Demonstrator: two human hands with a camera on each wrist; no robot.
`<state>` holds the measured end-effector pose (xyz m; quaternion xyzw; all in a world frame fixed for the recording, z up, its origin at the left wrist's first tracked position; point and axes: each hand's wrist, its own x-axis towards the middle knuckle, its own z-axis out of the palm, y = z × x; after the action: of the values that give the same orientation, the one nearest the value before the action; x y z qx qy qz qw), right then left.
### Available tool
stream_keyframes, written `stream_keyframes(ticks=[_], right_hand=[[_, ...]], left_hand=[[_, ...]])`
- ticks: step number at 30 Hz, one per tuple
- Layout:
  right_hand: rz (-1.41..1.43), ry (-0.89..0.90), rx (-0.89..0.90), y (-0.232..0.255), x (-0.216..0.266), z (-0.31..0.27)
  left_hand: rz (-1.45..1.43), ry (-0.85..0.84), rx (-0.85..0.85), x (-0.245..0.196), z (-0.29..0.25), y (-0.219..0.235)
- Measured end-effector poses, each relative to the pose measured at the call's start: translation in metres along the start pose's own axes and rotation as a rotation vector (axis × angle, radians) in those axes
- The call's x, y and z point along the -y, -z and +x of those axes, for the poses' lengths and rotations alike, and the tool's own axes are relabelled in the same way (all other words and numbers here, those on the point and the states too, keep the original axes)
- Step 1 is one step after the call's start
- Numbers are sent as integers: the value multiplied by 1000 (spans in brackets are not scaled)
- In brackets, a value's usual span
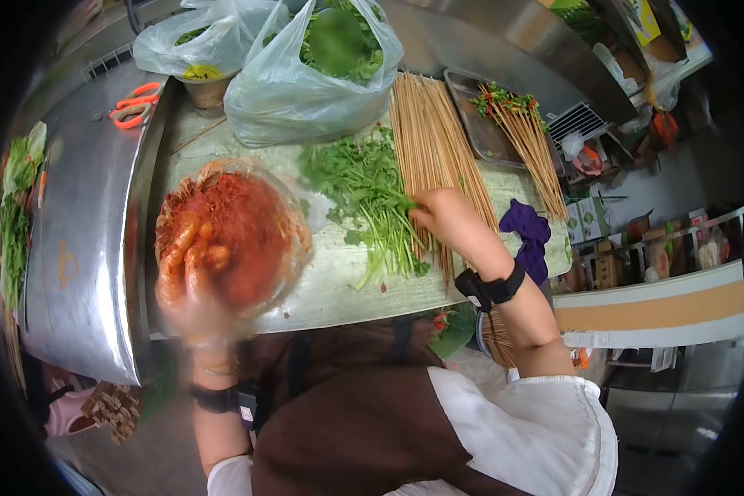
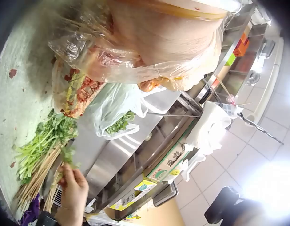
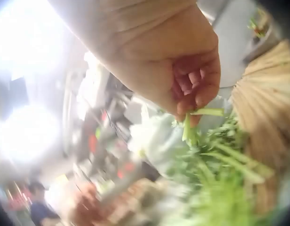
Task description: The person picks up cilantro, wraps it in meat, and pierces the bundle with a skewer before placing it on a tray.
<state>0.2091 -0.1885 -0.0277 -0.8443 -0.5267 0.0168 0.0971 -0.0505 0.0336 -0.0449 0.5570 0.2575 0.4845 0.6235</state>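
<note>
My right hand (image 1: 450, 217) pinches a few green cilantro stems (image 3: 188, 129) between thumb and fingertips, over the right edge of a loose cilantro pile (image 1: 364, 178). In the right wrist view the other fingers curl in toward the palm. My left hand (image 1: 197, 277), in a clear plastic glove smeared red, lies over a plastic-lined container of red, chili-coated mixture (image 1: 252, 227). Its fingers point away from me, loosely bent. In the left wrist view the wrist and plastic hide most of those fingers.
Long bamboo skewers (image 1: 434, 132) lie right of the cilantro. Behind them, a tray (image 1: 463, 99) holds finished-looking skewers with greens. A bag of greens (image 1: 306, 99) stands at the back, orange-handled scissors (image 1: 136, 106) on the metal ledge, a purple cloth (image 1: 527, 236) at right.
</note>
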Motion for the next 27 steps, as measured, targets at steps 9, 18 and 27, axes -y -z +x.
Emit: stream_keyframes(ticks=[9,18,27], right_hand=[[420,-126,119,36,-8,6],[995,-264,-117,54,-9,12],[1286,-305,-258,57,-8,16]], left_hand=[[8,-17,30,10,0,6],[55,10,26,5,-5,7],[165,-91,57,12,-3,13]])
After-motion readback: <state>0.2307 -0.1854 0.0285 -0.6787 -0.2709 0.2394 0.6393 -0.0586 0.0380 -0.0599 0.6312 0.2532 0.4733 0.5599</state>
